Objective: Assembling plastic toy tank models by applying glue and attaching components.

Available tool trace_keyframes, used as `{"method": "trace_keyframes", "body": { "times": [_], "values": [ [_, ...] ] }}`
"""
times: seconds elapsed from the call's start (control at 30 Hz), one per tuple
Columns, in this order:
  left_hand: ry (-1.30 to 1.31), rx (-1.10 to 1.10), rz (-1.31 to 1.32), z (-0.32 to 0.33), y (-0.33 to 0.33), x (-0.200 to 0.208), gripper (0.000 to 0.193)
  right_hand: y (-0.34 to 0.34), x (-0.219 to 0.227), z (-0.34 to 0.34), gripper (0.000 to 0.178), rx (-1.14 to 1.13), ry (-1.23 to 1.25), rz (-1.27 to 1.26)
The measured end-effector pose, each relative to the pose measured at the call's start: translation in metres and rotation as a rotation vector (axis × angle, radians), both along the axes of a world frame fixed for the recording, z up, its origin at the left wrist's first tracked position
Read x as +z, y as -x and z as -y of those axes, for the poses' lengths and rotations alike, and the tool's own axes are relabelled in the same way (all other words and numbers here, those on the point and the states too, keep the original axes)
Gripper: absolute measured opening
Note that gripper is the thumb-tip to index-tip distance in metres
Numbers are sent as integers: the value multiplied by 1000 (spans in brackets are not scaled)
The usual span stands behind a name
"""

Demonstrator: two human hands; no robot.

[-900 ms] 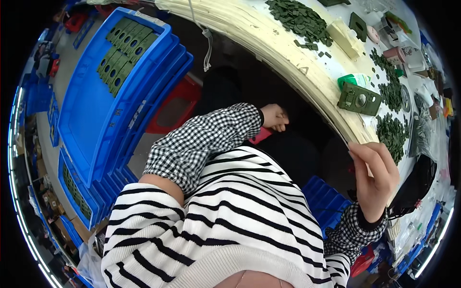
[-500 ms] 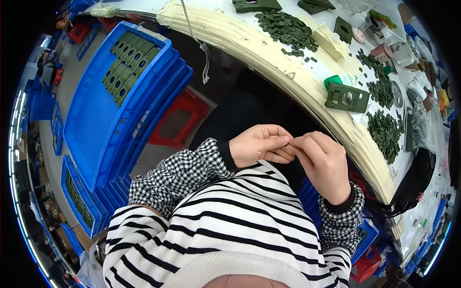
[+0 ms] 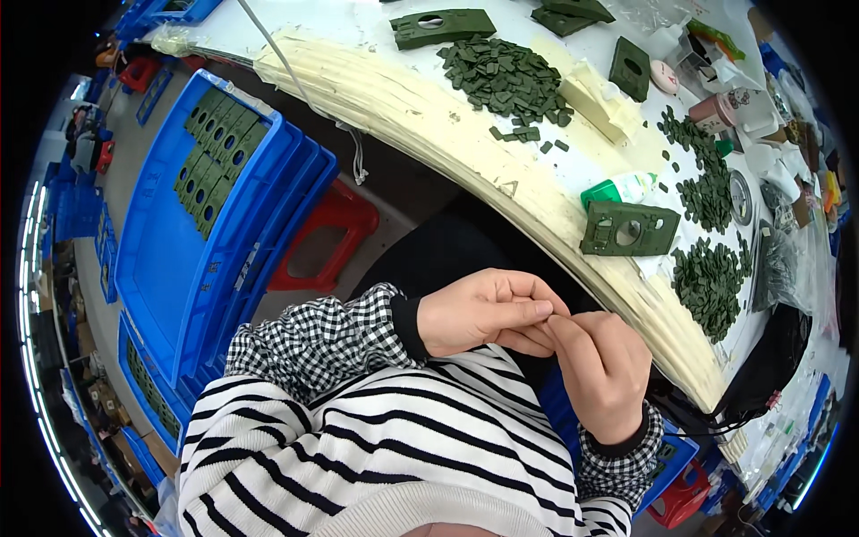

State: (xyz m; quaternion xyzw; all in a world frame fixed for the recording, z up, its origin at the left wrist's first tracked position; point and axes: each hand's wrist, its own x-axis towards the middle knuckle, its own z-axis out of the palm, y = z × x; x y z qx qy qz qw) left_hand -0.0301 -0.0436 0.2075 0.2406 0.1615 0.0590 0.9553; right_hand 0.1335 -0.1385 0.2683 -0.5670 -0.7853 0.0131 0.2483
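At the far left stands a stack of blue crates (image 3: pixel 188 268), and the top one holds two short rows of green plates (image 3: pixel 215 166) lying flat along its upper end; I cannot count them exactly. To the right of the crates a red stool (image 3: pixel 327 242) stands on the floor, under the edge of the bench (image 3: pixel 429 107). In the middle, above a striped shirt with checked sleeves, the left hand (image 3: pixel 479 313) and the right hand (image 3: pixel 604 371) meet in front of the body. The fingertips of both hands are pressed together at one spot, and the grip of each seems to pinch something very small there, but the thing is hidden between the fingers, so I cannot tell what it is or how its long axis lies. The two hands are equally near to it; it lies to the right of the left hand and up-left of the right hand. Farther right, on the bench, I see one green housing (image 3: pixel 629 230) with a round hole, near the bench edge and well apart from the hands, and three heaps of small green parts (image 3: pixel 506 76).
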Motion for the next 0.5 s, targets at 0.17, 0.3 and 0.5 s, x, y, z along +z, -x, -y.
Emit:
{"method": "trace_keyframes", "body": {
  "times": [0.17,0.3,0.5],
  "values": [
    [28,-32,-25,-15,-6,-2,29,-2,-1,-8,24,-70,32,11],
    [121,-18,-15,-16,-2,-7,28,7,0,-12,26,-114,-7,-50],
    [204,19,31,-10,-8,-17,25,16,1,-13,20,-202,-11,-64]
  ]
}}
